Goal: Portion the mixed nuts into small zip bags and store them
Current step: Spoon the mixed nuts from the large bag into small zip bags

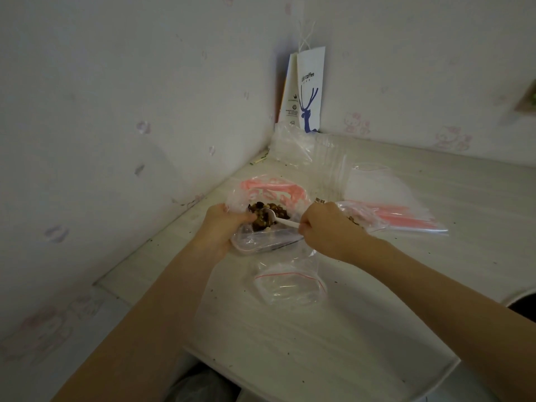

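Note:
A large clear bag with a pink zip strip (272,188) lies open on the white table (290,338), with dark mixed nuts (268,213) heaped inside. My left hand (222,227) grips the near edge of a small zip bag (261,242) held up against the nuts. My right hand (324,227) holds a white plastic spoon (278,219) whose bowl rests on the nuts. An empty small zip bag with a red line (290,285) lies flat just in front of my hands. Behind my right hand another small bag (359,217) holds some nuts.
A stack of clear zip bags with pink strips (406,219) lies to the right. More clear bags (307,149) pile in the corner below a white paper coffee bag (307,91) leaning on the wall. The wall runs close along the left. The table's front edge curves near me.

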